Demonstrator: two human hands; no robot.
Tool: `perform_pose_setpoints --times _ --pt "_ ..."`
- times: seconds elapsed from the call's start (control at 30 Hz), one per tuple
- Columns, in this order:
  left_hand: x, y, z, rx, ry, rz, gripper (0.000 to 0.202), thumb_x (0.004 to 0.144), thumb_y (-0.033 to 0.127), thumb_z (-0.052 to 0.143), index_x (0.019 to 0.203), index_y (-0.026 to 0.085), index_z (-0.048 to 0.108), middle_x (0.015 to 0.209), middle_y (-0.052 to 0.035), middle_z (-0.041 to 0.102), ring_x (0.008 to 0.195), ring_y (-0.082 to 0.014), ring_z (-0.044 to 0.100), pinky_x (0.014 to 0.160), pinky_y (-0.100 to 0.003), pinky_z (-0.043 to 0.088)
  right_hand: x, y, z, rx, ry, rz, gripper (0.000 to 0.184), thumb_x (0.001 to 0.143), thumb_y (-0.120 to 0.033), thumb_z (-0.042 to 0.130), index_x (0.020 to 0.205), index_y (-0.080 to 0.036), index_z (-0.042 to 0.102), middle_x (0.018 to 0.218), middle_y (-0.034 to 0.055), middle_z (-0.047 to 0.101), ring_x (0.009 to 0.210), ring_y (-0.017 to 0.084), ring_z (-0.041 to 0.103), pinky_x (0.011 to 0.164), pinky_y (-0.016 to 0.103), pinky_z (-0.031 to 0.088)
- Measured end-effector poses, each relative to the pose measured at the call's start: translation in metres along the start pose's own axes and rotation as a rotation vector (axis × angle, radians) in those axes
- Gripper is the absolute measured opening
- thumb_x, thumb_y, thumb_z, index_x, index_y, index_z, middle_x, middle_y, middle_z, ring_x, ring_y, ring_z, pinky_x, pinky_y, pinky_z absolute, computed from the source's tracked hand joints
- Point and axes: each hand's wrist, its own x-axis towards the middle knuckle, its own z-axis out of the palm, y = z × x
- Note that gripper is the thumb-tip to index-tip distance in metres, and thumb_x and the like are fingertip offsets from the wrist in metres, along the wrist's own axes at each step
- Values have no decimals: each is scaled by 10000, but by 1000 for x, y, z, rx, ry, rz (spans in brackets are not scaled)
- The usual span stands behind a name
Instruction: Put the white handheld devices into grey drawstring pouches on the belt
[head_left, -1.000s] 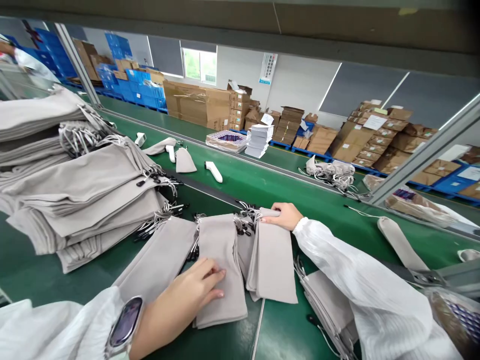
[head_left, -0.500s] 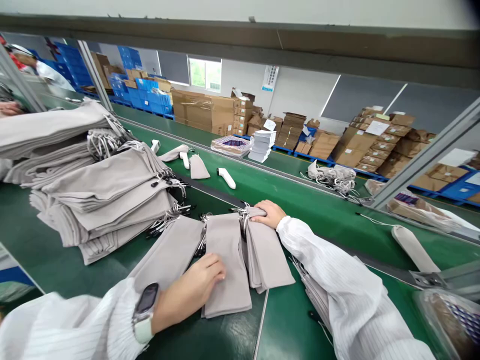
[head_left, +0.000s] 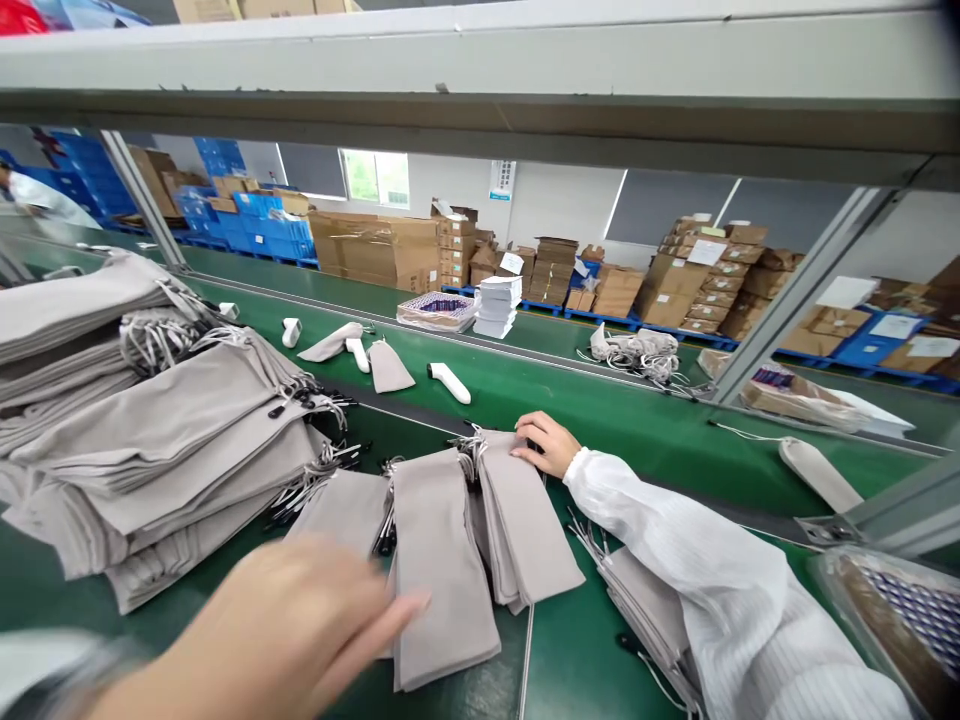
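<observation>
From the head camera, your left hand [head_left: 300,630] was low in the foreground and blurred. Its fingers were stretched out and loosely spread, holding nothing, with the fingertips [head_left: 409,603] over the near end of the middle pouch pile [head_left: 439,540]. Whether they touched the fabric could not be told.

Your right hand [head_left: 544,443] lay on the far, drawstring end of the right pouch pile [head_left: 529,520], fingers bent down onto the cloth. Whether they pinched it could not be told.

Both piles of flat grey drawstring pouches lay side by side on the green table [head_left: 585,640] in front of you. A third, flatter pouch [head_left: 341,505] lay just to their left, and more pouches [head_left: 645,600] were fanned out under your right sleeve.

A large stack of pouches [head_left: 150,430] was heaped on your left. Beyond it, on the green conveyor belt [head_left: 600,400], lay a white handheld device [head_left: 448,381], a filled pouch [head_left: 821,472] and a bundle of cords [head_left: 634,350]. Cardboard boxes [head_left: 375,245] lined the back wall.
</observation>
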Motion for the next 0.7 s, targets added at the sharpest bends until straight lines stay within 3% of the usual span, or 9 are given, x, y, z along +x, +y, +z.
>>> perform_pose_setpoints --times 0.13,0.2,0.27,0.33,0.43,0.5,0.6,0.7 --pt "108 3 49 261 23 223 137 824 232 438 831 162 556 815 -48 553 808 -204 482 673 -312 356 -10 -8 8 75 96 84 190 745 -337 502 880 -203 507 895 88 533 874 196 475 784 364 406" --pt "138 3 80 334 2 239 109 789 127 462 746 127 563 751 -66 550 794 -219 485 642 -317 355 -13 -11 7 111 122 112 163 737 -316 510 859 -208 498 883 83 534 860 191 480 776 358 411" --pt "145 0 106 339 35 240 133 767 48 441 747 100 561 738 -82 545 754 -218 489 619 -322 354 -10 -12 1 145 83 114 129 719 -299 524 812 -212 497 903 77 527 862 185 488 764 340 417" --pt "137 -3 123 351 81 234 150 764 28 417 774 92 552 754 -93 532 785 -231 479 623 -331 353 2 -9 -8 181 78 154 118 710 -280 516 799 -208 486 909 68 521 852 172 500 720 306 428" --pt "123 -5 130 397 133 217 177 751 8 385 788 106 528 737 -77 501 745 -218 465 623 -333 352 43 4 -11 212 159 323 119 756 -266 421 851 -202 451 817 31 529 755 133 518 650 257 426" --pt "120 -5 127 410 129 141 189 728 -11 377 776 113 512 715 -71 486 705 -209 459 612 -329 354 81 19 3 178 116 441 153 768 -282 397 896 -211 442 760 4 534 693 119 517 658 253 417" --pt "123 -6 123 418 85 24 174 689 -19 396 738 110 500 691 -77 480 687 -216 454 578 -323 352 129 39 43 94 -68 603 288 692 -317 514 959 -229 455 808 17 550 758 161 528 724 309 396" --pt "126 -9 125 392 61 66 125 695 12 426 725 105 504 684 -79 485 710 -224 452 562 -319 345 148 52 76 120 -139 692 455 576 -233 636 997 -216 467 866 63 556 847 232 533 760 381 377"
